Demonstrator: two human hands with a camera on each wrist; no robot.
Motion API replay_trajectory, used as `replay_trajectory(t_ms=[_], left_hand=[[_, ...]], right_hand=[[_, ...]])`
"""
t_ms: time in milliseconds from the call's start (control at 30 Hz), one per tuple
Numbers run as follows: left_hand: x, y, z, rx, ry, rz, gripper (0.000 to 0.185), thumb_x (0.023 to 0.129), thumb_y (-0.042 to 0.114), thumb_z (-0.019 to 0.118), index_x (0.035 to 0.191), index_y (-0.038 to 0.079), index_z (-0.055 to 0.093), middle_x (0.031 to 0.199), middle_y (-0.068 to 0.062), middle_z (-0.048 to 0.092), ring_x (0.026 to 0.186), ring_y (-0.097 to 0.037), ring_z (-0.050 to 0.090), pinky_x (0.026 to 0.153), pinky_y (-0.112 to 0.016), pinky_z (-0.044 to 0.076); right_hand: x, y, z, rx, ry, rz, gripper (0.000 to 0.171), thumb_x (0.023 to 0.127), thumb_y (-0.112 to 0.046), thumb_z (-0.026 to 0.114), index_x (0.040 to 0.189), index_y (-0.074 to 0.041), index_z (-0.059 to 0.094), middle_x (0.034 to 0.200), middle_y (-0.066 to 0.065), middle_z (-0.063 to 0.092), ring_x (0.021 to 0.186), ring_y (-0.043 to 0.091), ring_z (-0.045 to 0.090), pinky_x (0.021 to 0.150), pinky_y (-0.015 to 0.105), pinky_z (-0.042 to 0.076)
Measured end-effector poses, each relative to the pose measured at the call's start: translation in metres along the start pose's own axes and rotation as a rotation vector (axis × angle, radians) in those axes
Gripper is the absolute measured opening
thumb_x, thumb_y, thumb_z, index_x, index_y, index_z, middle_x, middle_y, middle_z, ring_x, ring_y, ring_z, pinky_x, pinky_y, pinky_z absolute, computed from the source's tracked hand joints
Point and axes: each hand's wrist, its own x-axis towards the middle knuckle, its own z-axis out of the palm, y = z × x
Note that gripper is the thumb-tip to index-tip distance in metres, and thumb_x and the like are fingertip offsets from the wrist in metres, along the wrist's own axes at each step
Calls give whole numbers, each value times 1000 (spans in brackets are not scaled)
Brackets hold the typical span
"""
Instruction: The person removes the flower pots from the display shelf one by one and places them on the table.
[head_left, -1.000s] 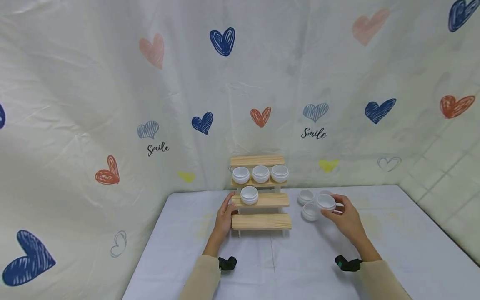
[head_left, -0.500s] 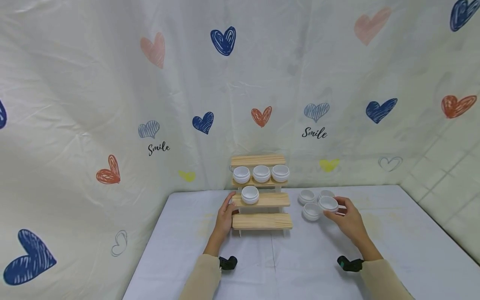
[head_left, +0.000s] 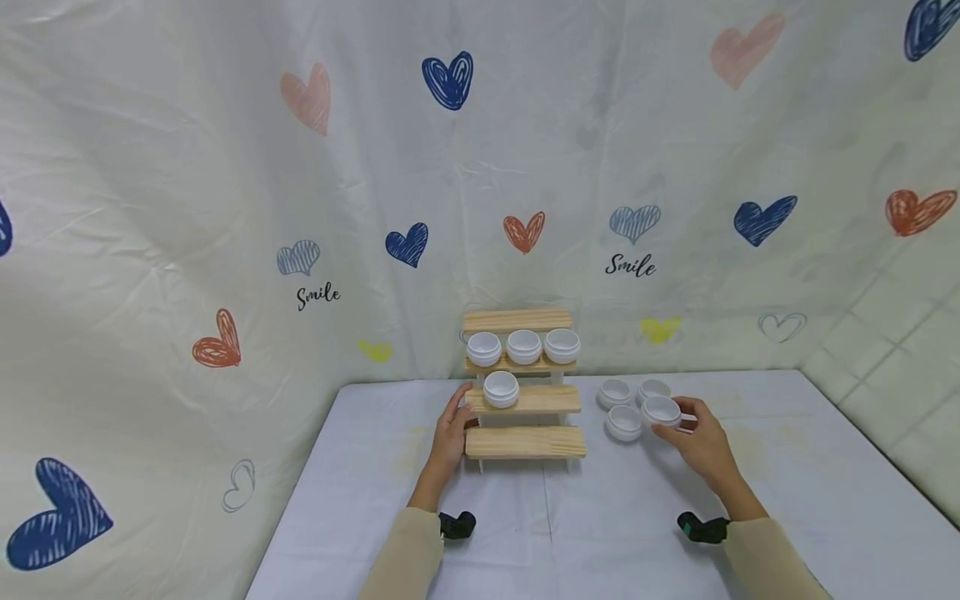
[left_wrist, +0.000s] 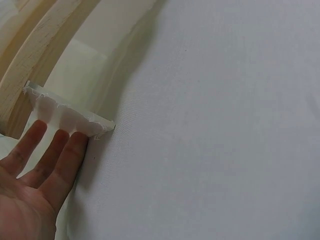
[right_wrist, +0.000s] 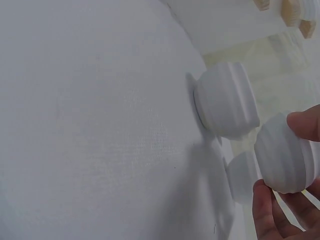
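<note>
A wooden tiered stand (head_left: 525, 442) with white supports stands on the table. My left hand (head_left: 448, 442) is at its left side, with index finger and thumb about the end of a plank. In the left wrist view three fairly straight fingers (left_wrist: 64, 165) meet the white support (left_wrist: 70, 112). My right hand (head_left: 701, 442) holds a small white ridged bowl (head_left: 661, 412) between thumb and fingers, raised off the cloth in the right wrist view. Next to it are white bowls: one in front left (head_left: 624, 423), two behind.
Three white bowls (head_left: 524, 347) line an upper plank, and another bowl (head_left: 501, 389) sits toward the left of the plank below. A white cloth covers the table (head_left: 600, 533). A heart-printed curtain (head_left: 480, 167) hangs right behind the stand.
My right hand has shifted slightly right and toward me with its bowl, and the rear bowl shows more. My left hand stays at the stand.
</note>
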Motion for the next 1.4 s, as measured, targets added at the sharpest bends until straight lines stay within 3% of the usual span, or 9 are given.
replay_trajectory(t_ms=[133, 500, 700, 933, 1400], left_hand=[[-1, 0, 1, 10, -1, 5, 49, 110, 23, 44, 159, 20, 39, 146, -18, 57, 129, -46, 57, 110, -51, 44], [0, 3, 1, 11, 4, 11, 49, 110, 23, 44, 159, 21, 39, 146, -18, 57, 129, -48, 56, 112, -55, 41], [-1, 2, 1, 31, 14, 2, 49, 110, 23, 44, 158, 21, 40, 144, -16, 59, 127, -42, 59, 110, -50, 44], [-1, 2, 1, 19, 14, 18, 49, 110, 23, 43, 159, 20, 39, 141, -18, 61, 129, -42, 58, 113, -55, 41], [-2, 1, 0, 14, 8, 12, 47, 110, 22, 44, 156, 26, 42, 144, -17, 59, 126, -49, 58, 104, -42, 49]], right_hand=[[0, 3, -1, 3, -11, 18, 74, 92, -35, 77, 147, -1, 40, 145, 26, 49, 126, 43, 55, 72, 12, 47], [3, 10, -3, -12, -30, 71, 79, 92, -41, 76, 149, -2, 38, 146, 27, 45, 127, 42, 53, 73, 13, 46], [6, 17, -4, -36, -28, 84, 80, 92, -41, 76, 149, -1, 38, 147, 28, 44, 126, 43, 53, 73, 14, 45], [10, 23, -7, -58, -32, 82, 80, 91, -42, 77, 147, 0, 39, 145, 28, 46, 121, 41, 56, 72, 18, 47], [12, 27, -7, -70, -47, 93, 79, 92, -40, 77, 147, 1, 39, 145, 29, 46, 122, 40, 56, 71, 15, 46]])
